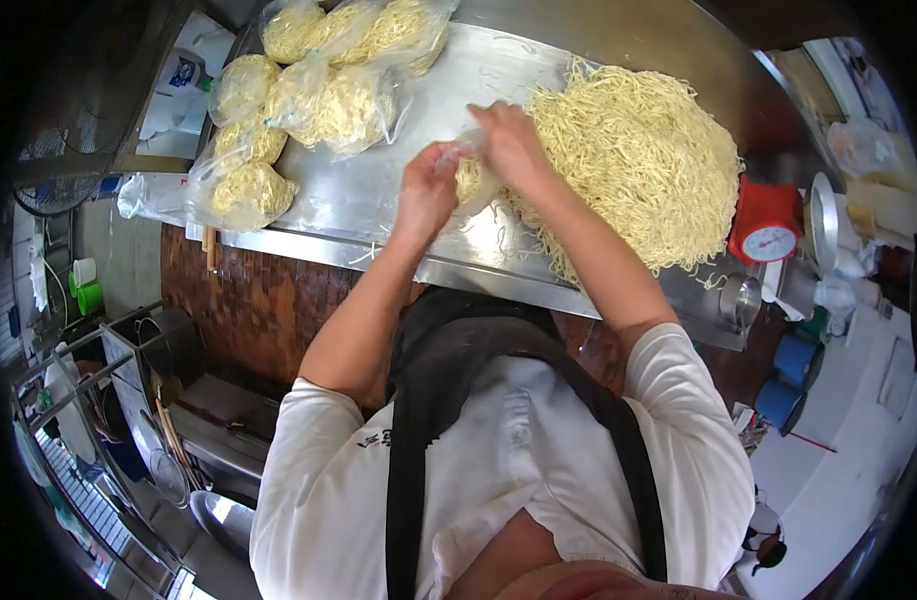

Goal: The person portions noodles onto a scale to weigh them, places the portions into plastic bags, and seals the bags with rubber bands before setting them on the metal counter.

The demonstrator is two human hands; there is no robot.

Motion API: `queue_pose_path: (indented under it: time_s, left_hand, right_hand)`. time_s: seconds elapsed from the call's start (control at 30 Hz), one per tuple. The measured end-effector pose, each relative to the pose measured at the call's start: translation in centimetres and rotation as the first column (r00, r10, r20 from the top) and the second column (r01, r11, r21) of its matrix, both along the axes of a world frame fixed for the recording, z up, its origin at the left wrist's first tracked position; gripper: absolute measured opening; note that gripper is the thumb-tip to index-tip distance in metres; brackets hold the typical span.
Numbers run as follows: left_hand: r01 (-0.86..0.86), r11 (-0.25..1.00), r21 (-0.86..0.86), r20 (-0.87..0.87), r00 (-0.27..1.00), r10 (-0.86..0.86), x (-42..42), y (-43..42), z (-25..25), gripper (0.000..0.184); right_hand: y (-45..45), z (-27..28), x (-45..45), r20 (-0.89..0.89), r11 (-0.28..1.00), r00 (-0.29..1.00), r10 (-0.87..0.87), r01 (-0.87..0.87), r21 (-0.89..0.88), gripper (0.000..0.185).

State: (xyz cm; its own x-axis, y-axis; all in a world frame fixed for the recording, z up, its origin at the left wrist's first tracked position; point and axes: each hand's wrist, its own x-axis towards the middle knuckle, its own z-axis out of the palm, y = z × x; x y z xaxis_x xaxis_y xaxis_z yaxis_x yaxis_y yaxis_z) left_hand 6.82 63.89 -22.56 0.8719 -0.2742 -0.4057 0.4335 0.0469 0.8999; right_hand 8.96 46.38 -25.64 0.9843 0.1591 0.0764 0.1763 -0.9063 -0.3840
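A clear plastic bag of noodles (472, 188) rests on the metal table at its front edge, between my hands. My left hand (430, 190) is closed, its fingers pinching the gathered upper part of the bag. Across the neck of the bag, my right hand (510, 145) curls its lower fingers against the plastic, while a finger points out to the left. Its grip is partly hidden and a little blurred. Right beside that hand lies a large heap of loose yellow noodles (638, 165).
Several filled noodle bags (343, 105) crowd the left end of the metal table (468, 75). At the right stand a red dial scale (765, 222) with a round metal pan (824, 222) and a small metal cup (740, 298). Stray noodles lie along the front edge.
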Motion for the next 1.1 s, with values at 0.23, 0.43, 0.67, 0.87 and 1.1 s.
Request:
queue_pose_path:
  time_s: [0.23, 0.43, 0.67, 0.87, 1.1]
  left_hand:
    - [-0.058, 0.647, 0.760, 0.534, 0.624, -0.571, 0.0, 5.6, -9.1, 0.009]
    - [0.110, 0.835, 0.540, 0.400, 0.839, -0.369, 0.5, -6.0, 8.3, 0.017]
    - [0.369, 0.922, 0.117, 0.705, 0.623, -0.339, -2.1, -32.1, 25.7, 0.027]
    - [0.443, 0.895, 0.058, 0.739, 0.584, -0.337, -6.7, -54.5, 28.6, 0.025]
    - [0.588, 0.718, 0.373, 0.594, 0.443, -0.671, -13.8, -68.0, 18.2, 0.030]
  right_hand:
    - [-7.9, -1.2, -6.3, -0.272, 0.950, 0.940, -0.207, 0.259, 0.172, 0.025]
    - [-15.1, 6.9, -13.3, -0.163, 0.757, 0.895, -0.414, 0.438, 0.484, 0.023]
    - [-35.7, 28.1, -23.7, 0.359, 0.618, 0.570, -0.740, 0.364, 0.697, 0.019]
    - [-44.1, 32.3, -33.4, 0.385, 0.351, 0.346, -0.856, -0.158, 0.923, 0.035]
    - [-45.7, 12.7, -44.9, 0.059, 0.389, 0.674, -0.737, 0.351, 0.852, 0.029]
